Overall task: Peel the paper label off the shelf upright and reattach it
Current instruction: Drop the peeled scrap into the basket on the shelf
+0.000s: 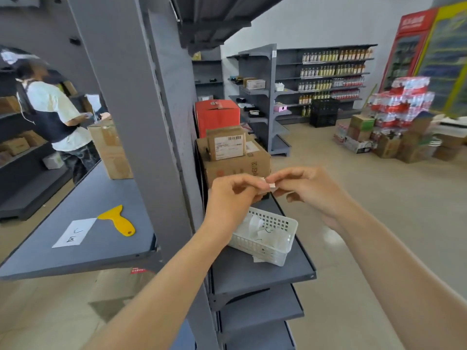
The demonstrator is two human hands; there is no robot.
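Beside the grey shelf upright [141,122], both hands' fingers [255,184] pinch a small white label [271,185] (crumpled).

Bright, even light fills the shop. The floor [353,203] at near right carries a soft sheen, and shadows are faint. Wide-angle distortion bends the shelf upright [141,122] and left edge; far shelves look soft and slightly blurred.

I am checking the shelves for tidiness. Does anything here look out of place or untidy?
Yes. A yellow plastic scraper and a loose white paper sheet lie on the otherwise bare grey shelf at left. In the white plastic basket, crumpled paper scraps are piled, and one pokes out under its front edge.
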